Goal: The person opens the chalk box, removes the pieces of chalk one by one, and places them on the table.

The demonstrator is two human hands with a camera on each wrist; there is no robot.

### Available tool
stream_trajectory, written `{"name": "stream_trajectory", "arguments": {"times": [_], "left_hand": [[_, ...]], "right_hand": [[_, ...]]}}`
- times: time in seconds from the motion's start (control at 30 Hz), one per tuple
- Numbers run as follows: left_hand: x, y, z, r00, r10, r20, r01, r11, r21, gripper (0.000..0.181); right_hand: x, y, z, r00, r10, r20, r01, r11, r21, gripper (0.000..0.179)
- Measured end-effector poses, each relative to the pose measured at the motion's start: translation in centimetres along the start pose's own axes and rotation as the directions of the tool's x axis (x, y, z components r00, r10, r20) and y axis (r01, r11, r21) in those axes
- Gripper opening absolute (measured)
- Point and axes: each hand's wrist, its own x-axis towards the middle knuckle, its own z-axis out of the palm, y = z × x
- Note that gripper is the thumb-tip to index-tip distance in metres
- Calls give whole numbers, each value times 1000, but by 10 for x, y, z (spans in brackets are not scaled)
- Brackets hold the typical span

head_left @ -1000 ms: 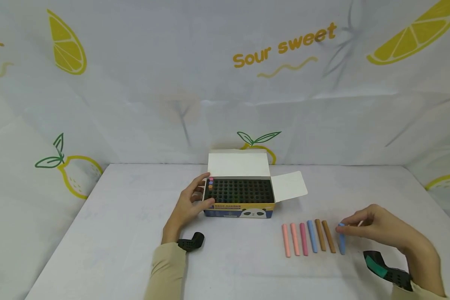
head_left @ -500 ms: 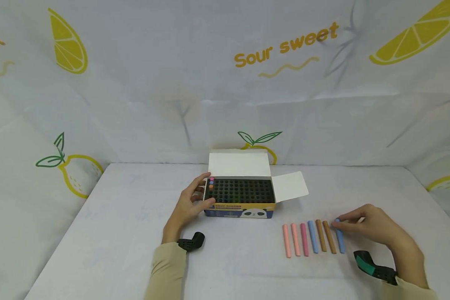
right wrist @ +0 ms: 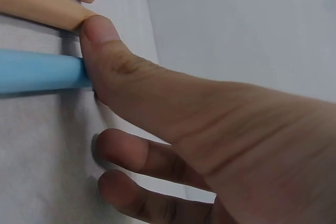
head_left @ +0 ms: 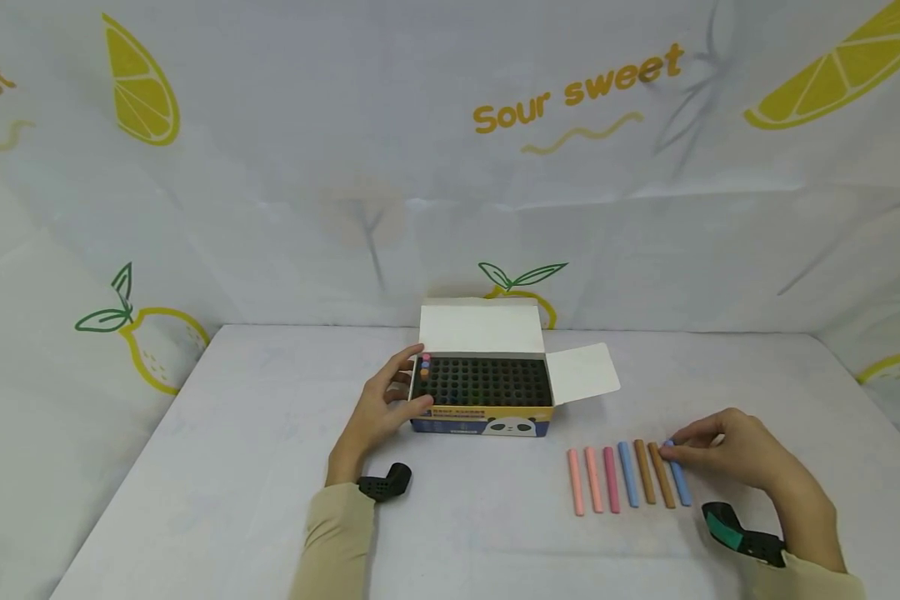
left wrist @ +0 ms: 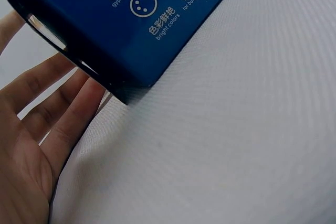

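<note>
The rightmost blue chalk (head_left: 679, 483) slid left, pointing away and leftward; right hand (head_left: 735, 448) pinches it, left hand (head_left: 378, 414) grips box (head_left: 465, 423).

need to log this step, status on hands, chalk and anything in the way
Left hand gripping open box at its left end. Right hand pinching rightmost blue chalk. Nearest brown chalk close alongside, possibly in the way.

Chalk sticks (head_left: 611, 479) — matt, smooth, glossy cardboard box (left wrist: 121, 35), tablecloth (left wrist: 236, 129) — finely ribbed
</note>
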Motion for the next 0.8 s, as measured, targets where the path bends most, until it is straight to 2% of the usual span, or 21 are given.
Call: {"name": "stream_trajectory", "arguments": {"times": [0.27, 0.8], "left_hand": [[0, 1, 0, 1000, 2, -1, -2, 1000, -4, 71], [0, 0, 0, 1000, -3, 2, 3, 1000, 3, 71]], "right_hand": [[-1, -1, -2, 1000, 5, -22, -6, 1000, -26, 39], [-8, -1, -10, 990, -29, -139, 25, 999, -33, 42]]}}
